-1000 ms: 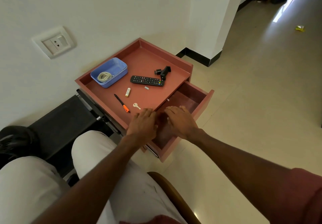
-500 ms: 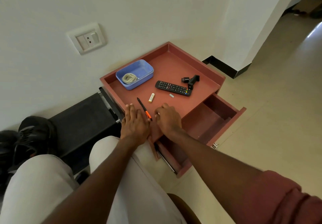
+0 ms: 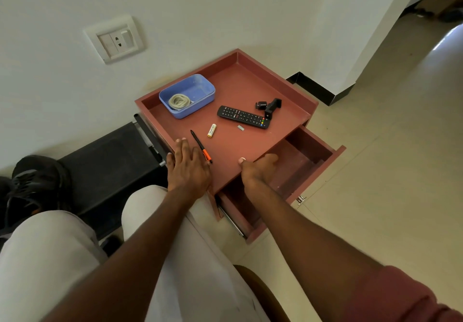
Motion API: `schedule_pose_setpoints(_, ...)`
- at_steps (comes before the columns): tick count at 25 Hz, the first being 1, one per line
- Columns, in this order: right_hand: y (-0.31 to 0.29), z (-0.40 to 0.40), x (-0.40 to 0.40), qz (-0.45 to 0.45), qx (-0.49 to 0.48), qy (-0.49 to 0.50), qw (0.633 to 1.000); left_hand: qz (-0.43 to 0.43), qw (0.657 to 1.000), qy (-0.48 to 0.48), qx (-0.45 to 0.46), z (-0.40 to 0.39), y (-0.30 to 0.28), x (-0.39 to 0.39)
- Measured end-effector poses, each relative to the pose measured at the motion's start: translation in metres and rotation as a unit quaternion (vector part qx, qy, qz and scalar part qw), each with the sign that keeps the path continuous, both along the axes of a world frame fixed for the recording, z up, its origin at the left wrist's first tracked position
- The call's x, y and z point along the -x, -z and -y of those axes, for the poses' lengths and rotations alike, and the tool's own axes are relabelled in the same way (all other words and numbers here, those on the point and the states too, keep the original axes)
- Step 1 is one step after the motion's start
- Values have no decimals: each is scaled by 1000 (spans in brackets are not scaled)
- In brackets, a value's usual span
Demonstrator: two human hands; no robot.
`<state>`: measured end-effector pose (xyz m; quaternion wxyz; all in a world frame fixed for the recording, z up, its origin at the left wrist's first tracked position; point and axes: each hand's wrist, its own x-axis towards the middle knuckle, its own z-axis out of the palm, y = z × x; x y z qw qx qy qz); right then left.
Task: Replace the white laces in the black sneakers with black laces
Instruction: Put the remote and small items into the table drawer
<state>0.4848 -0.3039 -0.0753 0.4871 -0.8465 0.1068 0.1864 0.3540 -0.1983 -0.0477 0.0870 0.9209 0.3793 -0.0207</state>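
Observation:
A black sneaker (image 3: 32, 184) lies on the floor at the far left, partly cut off by the frame edge. A coiled white lace (image 3: 178, 101) sits inside a blue plastic tub (image 3: 200, 88) on the red bedside table (image 3: 275, 71). No black lace is in sight. My left hand (image 3: 188, 169) lies flat and open on the table top's front-left corner, beside a black and orange pen (image 3: 200, 146). My right hand (image 3: 258, 171) grips the table top's front edge above the open drawer (image 3: 313, 151), thumb on top and fingers curled under.
On the table top lie a black remote (image 3: 243, 116), a small black mount (image 3: 271, 107), a battery (image 3: 211, 130) and a tiny grey piece (image 3: 240, 128). A low black stand (image 3: 107, 166) sits left of the table. The drawer looks bare inside. My knees fill the foreground.
Both hands have come up from the drawer onto the table top's front edge. The small key near that edge is no longer visible. The view has swung left, bringing the sneaker in.

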Motion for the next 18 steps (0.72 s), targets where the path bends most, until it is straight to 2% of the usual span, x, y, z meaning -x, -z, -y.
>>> schedule_pose_setpoints(3, 11, 17, -8, -97, -143, 50, 984, -6, 999, 45, -26, 2, 2, -4)
schedule_pose_setpoints(5, 15, 31, -9, -101, -147, 41, 983, 1, 998, 63, -21, 3, 3, -8)
schedule_pose_setpoints(8, 31, 46, -5, -94, -25, -50, 994, 16, 998, 58, -10, 4, 4, -10)
schedule_pose_setpoints(12, 46, 40, -5, -101, 149, -213, 960, 19, 998, 58, -8, 2, 8, -10)
schedule_pose_setpoints(15, 49, 27, -6, -89, 210, -283, 931, 16, 998, 60, -11, 0, 10, -11)
schedule_pose_setpoints(18, 60, 24, 0, -84, 258, -313, 910, 7, 998, 61, -14, -1, 11, -11)
